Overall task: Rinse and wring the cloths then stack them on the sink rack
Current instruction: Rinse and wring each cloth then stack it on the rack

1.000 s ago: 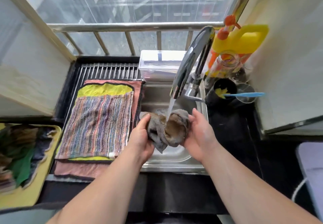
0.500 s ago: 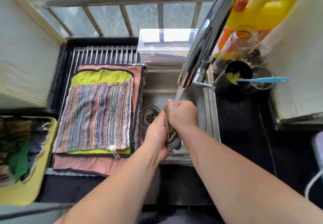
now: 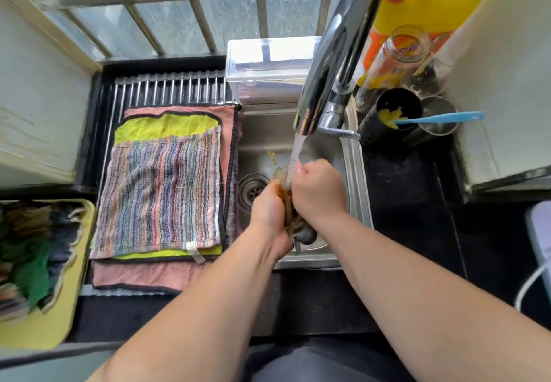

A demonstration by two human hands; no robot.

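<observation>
Left hand (image 3: 269, 211) and right hand (image 3: 316, 190) have their fingers curled tight round the cloth (image 3: 302, 236), bunched between them under the tap (image 3: 328, 62) stream so dirt runs into the sink (image 3: 356, 172), with the finished stack (image 3: 161, 190) flat on the rack (image 3: 167, 89) just beside

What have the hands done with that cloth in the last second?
The brown-grey cloth was loosely bunched between the left hand and right hand. Now both grip it tight, pressed together, squeezing it into a thin twist under the tap. The water runs as before; the striped cloth on the rack and the yellow tray are unchanged.
</observation>
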